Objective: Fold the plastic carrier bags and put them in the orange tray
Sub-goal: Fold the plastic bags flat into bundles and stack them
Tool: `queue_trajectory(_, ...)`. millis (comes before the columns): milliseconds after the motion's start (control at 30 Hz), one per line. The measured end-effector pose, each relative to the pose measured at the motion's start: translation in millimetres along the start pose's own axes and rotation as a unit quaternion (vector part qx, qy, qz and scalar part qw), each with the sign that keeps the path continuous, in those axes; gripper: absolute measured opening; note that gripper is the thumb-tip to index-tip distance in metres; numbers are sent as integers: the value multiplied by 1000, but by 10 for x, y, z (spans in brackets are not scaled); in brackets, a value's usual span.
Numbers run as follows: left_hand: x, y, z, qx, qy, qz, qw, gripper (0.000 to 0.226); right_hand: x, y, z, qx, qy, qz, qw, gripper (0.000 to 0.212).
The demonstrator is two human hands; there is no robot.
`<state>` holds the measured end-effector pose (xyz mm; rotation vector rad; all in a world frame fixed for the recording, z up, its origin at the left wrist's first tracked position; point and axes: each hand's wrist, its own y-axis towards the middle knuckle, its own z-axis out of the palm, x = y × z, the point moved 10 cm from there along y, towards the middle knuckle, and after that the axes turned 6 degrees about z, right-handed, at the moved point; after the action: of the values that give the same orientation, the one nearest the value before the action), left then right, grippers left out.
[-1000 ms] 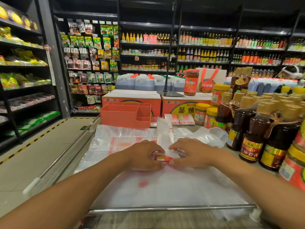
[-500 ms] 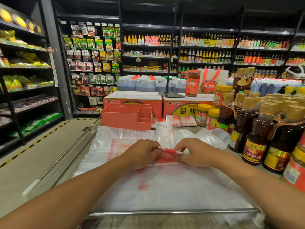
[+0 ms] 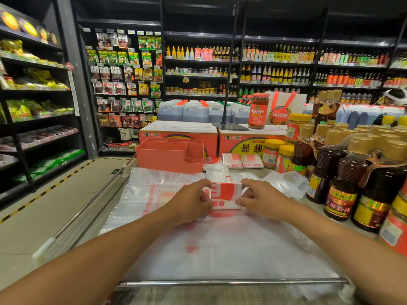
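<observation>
We pinch one folded bag between left grip and right grip; orange tray looks empty, loose bags unfolded.

Folded bag: white plastic with red print, squared into a small thick packet. It is lifted with the printed face up-front, its left end pinched by the left hand and its right end by the right hand.

Flat bags: translucent, red-printed, spread out beneath it.

Orange tray: compartmented, upright, at the flat bags' far edge.

Two folded packets: lying flat side by side, just right of the tray.
</observation>
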<state>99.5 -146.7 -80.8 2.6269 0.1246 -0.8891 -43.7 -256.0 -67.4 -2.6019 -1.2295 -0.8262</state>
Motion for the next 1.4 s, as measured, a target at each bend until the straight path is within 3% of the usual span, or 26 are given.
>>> queue_trajectory(100, 33, -10, 18, 7, -34, -25, 999, 43, -28, -1, 1, -6, 21, 27, 999, 10)
queue_trajectory(267, 19, -23, 40, 23, -46, -42, 998, 65, -56, 13, 9, -27, 19, 47, 998, 23)
queue_trajectory(433, 25, -29, 52, 29, -49, -63, 996, 87, -47, 8, 64, -31, 3, 47, 998, 8)
queue_trajectory(633, -68, -14, 24, 14, 59, -16, 998, 67, -56, 16, 117, -43, -27, 45, 998, 30)
queue_trajectory(867, -90, 1, 126, 51, 184, 46, 981, 47, -4, 8, 105, -70, -61, 19, 995, 59)
queue_trajectory(1033, -67, -10, 239, 100, 236, 47, 965, 49, 48, 42, 195, -48, -192, 10, 980, 44)
queue_trajectory(1267, -159, -56, 241, 121, 237, 59, 962, 51, 65, 35, 191, 9, -135, -38, 990, 38)
queue_trajectory(1400, -108, -116, 332, 170, 246, 50, 953, 56, 98, 30, 232, 30, -186, -61, 980, 37)
